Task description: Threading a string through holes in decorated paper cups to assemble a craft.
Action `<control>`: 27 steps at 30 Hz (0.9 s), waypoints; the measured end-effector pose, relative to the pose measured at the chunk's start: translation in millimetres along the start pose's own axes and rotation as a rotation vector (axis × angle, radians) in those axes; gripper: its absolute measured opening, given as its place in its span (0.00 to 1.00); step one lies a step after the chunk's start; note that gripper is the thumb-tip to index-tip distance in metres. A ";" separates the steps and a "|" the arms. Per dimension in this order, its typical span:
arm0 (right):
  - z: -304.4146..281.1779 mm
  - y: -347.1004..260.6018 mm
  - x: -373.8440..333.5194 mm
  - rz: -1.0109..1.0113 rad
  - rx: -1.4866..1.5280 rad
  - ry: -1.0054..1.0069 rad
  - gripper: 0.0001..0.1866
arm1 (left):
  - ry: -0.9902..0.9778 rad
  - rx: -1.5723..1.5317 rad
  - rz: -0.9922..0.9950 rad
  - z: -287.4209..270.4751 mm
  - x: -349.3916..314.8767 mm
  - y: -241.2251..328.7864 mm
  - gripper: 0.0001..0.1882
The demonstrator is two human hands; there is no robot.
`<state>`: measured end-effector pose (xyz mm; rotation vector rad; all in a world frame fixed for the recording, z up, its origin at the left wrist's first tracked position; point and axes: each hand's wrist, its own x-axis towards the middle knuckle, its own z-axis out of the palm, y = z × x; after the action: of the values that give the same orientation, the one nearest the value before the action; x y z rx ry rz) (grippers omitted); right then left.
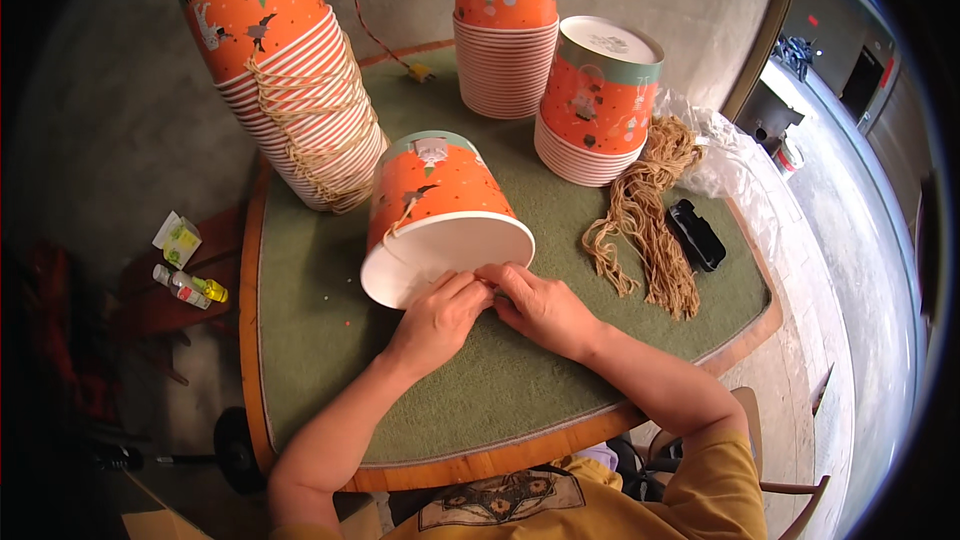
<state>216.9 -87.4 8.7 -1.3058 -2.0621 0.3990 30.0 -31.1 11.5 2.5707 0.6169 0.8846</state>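
Note:
An orange paper bucket [440, 195] with a green band and printed figures lies tilted on its side, its white open mouth toward me. A thin tan cord [395, 227] shows on its left side, by the rim. My left hand [441, 317] and my right hand [541, 306] meet at the near edge of that rim, fingers closed and fingertips together. What they pinch is too small and too hidden to make out. To their right lies a loose bundle of tan cords [655, 230].
A tall nested bucket stack [290, 80], draped with cords, leans at the left. Behind stand another stack [506, 35] and a shorter one [600, 105]. A black case [696, 236] and clear plastic [735, 155] lie right on the green-topped table [330, 380]. Bottles [182, 286] are beyond its left edge.

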 end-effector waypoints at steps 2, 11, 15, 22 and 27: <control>1.0 -0.5 -1.0 0.001 -0.038 -0.001 0.24 | 0.001 -0.022 -0.020 -0.5 -0.2 1.5 0.03; -0.9 -3.2 -3.2 0.003 -0.089 0.045 0.25 | -0.025 -0.027 0.000 -0.4 1.2 0.5 0.07; -3.6 -3.1 -6.7 -0.034 -0.151 0.007 0.26 | -0.068 -0.034 0.057 -0.8 -0.8 -6.0 0.11; -9.8 -2.6 -8.3 -0.168 -0.267 0.010 0.28 | -0.051 0.033 0.125 -0.3 -1.9 -9.9 0.15; -10.3 -1.5 -8.6 -0.187 -0.364 -0.028 0.24 | -0.035 0.024 0.127 1.3 -1.6 -12.0 0.14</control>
<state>225.2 -96.6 14.1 -1.2959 -2.3319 -0.0456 26.3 -22.0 4.4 2.6658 0.4610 0.8747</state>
